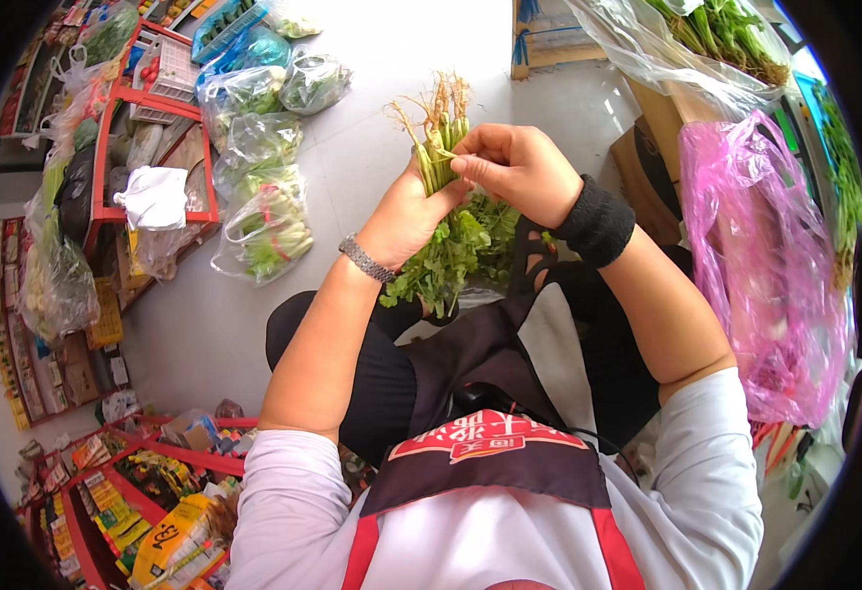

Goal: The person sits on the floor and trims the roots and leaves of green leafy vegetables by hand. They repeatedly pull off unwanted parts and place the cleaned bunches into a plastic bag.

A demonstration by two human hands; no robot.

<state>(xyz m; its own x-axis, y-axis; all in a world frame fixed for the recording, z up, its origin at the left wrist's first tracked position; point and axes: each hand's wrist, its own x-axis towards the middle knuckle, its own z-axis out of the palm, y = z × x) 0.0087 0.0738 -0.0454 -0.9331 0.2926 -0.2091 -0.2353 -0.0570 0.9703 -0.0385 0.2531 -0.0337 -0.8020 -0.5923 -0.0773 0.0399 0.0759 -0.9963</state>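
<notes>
A bunch of cilantro (462, 234) hangs leaves down in front of my knees, its pale roots pointing up and away from me. My left hand (414, 214) is wrapped around the stems just below the roots, thumb across the front. With thumb and forefinger, my right hand (515, 168) pinches a single thin stem (445, 154) at the right side of the bunch. Some leaves are hidden behind my wrists. A metal watch (366, 258) is on my left wrist and a black wristband (597, 221) on my right.
Clear plastic bags of leafy vegetables (265, 221) stand on the tiled floor to the left, beside a red metal rack (209, 166). A pink plastic bag (763, 273) hangs at the right. Beyond it, more rooted greens (733, 37) lie on plastic. A cardboard box (645, 173) stands near my right hand.
</notes>
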